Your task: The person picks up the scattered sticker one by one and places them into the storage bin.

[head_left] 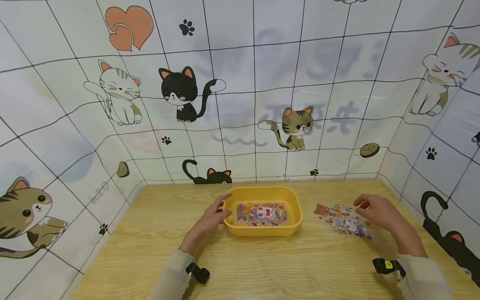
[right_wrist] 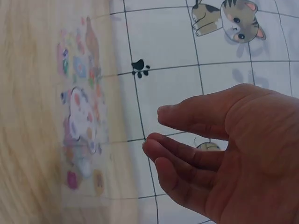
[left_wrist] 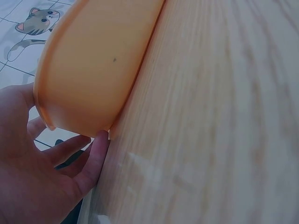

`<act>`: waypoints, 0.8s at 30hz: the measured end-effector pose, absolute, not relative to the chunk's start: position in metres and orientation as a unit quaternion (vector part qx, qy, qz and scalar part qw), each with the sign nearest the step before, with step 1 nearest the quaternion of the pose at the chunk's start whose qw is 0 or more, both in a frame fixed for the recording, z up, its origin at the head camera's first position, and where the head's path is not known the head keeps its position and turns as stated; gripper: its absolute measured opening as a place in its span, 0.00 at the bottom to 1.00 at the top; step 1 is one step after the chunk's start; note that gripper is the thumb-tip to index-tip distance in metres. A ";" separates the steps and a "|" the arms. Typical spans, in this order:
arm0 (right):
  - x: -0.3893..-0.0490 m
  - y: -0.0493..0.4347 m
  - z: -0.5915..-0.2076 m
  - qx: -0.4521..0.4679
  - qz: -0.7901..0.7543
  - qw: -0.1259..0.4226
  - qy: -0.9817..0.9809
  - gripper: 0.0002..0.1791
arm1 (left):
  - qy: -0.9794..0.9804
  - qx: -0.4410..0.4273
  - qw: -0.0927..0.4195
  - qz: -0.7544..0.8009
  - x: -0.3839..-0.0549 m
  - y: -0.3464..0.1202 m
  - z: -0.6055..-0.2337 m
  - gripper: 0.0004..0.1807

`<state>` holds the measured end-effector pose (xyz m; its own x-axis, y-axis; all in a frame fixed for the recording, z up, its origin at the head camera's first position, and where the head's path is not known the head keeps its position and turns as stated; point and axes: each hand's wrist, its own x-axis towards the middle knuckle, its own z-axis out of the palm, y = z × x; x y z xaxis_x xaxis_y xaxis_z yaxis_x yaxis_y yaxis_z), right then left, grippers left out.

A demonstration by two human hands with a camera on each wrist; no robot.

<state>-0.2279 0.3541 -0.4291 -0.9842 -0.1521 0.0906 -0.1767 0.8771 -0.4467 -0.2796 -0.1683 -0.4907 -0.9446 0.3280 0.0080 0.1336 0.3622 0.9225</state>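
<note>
A yellow plastic tray (head_left: 262, 231) stands on the table with a flat clear-looking piece printed with a white cartoon face and colourful small shapes (head_left: 264, 213) lying in it. My left hand (head_left: 211, 216) holds the tray's left end; in the left wrist view its thumb goes over the rim and its fingertips (left_wrist: 99, 140) meet the wall's lower edge. To the right lies a clear sheet of colourful cartoon stickers (head_left: 339, 221). My right hand (head_left: 378, 211) hovers over that sheet's right end, thumb and fingers slightly bent with a gap between them, holding nothing.
The wood-grain table (head_left: 240, 266) backs onto a cat-patterned wall covering (head_left: 240, 104), which also rises along both sides. A dark strap device sits on each wrist.
</note>
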 end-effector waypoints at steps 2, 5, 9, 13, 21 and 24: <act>-0.231 0.358 -0.431 0.074 0.228 0.007 -0.971 0.16 | 0.821 0.143 0.086 0.547 -0.281 -0.170 -0.489 0.33; -0.234 0.364 -0.437 0.052 0.225 -0.027 -0.973 0.21 | 0.823 0.146 0.082 0.542 -0.282 -0.171 -0.487 0.33; -0.236 0.373 -0.445 0.030 0.223 -0.058 -0.973 0.26 | 0.826 0.145 0.082 0.538 -0.282 -0.172 -0.485 0.33; -0.236 0.379 -0.448 0.004 0.223 -0.078 -0.972 0.30 | 0.824 0.146 0.083 0.542 -0.281 -0.173 -0.484 0.33; -0.237 0.386 -0.451 -0.051 0.234 -0.129 -0.962 0.34 | 0.822 0.142 0.084 0.545 -0.280 -0.171 -0.483 0.33; -0.237 0.389 -0.454 -0.059 0.242 -0.138 -0.959 0.36 | 0.823 0.140 0.083 0.545 -0.280 -0.171 -0.484 0.33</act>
<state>-0.2367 0.3894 -0.4538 -0.9550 0.0458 -0.2930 0.1793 0.8760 -0.4477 -0.2797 -0.1708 -0.4836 -0.9470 0.3209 0.0151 0.1392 0.3676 0.9195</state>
